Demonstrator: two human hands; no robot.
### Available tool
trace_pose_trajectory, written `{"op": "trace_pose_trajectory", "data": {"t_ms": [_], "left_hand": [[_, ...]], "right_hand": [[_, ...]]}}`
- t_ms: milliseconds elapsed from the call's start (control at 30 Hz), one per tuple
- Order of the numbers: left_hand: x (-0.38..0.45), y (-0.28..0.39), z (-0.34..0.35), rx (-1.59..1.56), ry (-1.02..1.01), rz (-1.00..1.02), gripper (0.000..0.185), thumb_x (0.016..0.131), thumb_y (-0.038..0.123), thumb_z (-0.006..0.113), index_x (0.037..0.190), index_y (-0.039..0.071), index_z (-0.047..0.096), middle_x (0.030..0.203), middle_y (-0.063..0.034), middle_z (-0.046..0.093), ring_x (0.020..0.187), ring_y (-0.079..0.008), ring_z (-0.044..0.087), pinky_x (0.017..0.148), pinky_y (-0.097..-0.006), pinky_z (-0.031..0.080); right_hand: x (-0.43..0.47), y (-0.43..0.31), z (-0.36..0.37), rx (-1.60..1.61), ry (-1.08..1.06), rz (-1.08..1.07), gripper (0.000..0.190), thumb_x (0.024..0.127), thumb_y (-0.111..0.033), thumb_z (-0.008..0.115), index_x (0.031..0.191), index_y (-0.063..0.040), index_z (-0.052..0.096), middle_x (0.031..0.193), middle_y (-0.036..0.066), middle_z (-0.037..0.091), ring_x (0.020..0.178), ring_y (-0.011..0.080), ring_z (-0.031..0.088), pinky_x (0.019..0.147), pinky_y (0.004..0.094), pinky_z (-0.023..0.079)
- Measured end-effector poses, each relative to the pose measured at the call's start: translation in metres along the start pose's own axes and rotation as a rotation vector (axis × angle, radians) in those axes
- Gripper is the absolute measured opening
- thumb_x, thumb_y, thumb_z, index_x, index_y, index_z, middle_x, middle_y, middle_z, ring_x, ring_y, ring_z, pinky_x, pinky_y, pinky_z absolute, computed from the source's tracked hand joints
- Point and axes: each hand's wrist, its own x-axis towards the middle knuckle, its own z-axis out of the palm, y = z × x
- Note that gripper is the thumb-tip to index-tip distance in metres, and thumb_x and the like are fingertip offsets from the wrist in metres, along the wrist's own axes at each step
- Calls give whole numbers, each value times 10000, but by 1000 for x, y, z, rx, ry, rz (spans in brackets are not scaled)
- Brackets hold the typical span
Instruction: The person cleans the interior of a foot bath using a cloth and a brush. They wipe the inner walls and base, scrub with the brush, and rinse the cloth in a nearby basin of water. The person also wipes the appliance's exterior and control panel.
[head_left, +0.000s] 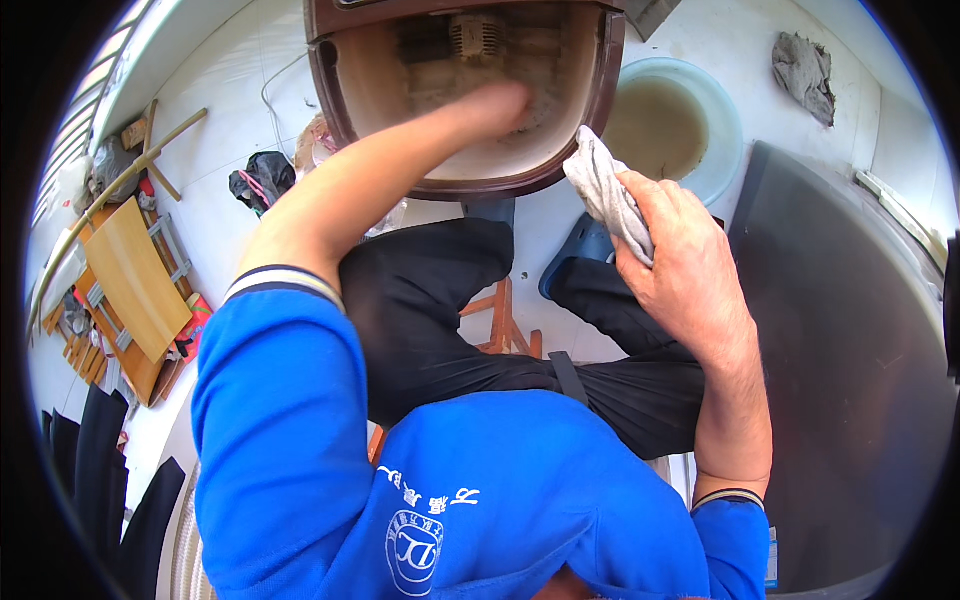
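My left hand (499, 107) reaches into a brown-rimmed, tub-like housing (465, 187) with a dirty cream inside. The hand is blurred, and its fingers are hidden, so I cannot tell whether they hold anything. Higher up inside the housing is a ribbed part (477, 37). Loose dark debris lies on the bottom near the hand. My right hand (675, 247) grips a twisted, damp-looking grey-white cloth (604, 187), which hangs by the housing's right rim. Beside that rim stands a pale blue plastic basin (724, 142) of murky brown water.
A crumpled grey rag (804, 75) lies on the white tiled floor (742, 37). Along my right is a large dark panel (832, 375). A wooden stool (499, 319) is under me. Wooden boards (139, 277), a pole (124, 191) and a black plastic bag (266, 178) lie left.
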Motion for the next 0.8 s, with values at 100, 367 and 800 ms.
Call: {"op": "trace_pose_trajectory", "data": {"t_ms": [100, 367, 800], "left_hand": [[31, 9, 15, 21, 91, -98, 273, 920, 205, 659, 1121, 31, 720, 1098, -254, 735, 1049, -424, 706, 904, -526, 561], [49, 7, 50, -112, 353, -221, 325, 921, 267, 696, 1198, 103, 740, 1123, -220, 737, 1060, -417, 705, 922, -526, 556], [59, 5, 53, -185, 388, -221, 282, 926, 232, 651, 1175, 129, 734, 1137, -198, 742, 1041, -424, 706, 922, -516, 556]], "right_hand": [[0, 5, 1, 1, -10, 10, 540, 819, -65, 753, 1334, -18, 599, 1018, 177, 631, 997, 375, 645, 877, 481, 551], [4, 9, 2, 32, -31, 37, 519, 822, -28, 750, 1321, -13, 611, 1021, 188, 643, 966, 390, 645, 871, 476, 538], [5, 8, 9, -1, -36, 7, 567, 781, -58, 781, 1318, -17, 600, 1005, 173, 630, 980, 375, 643, 870, 477, 550]]}}
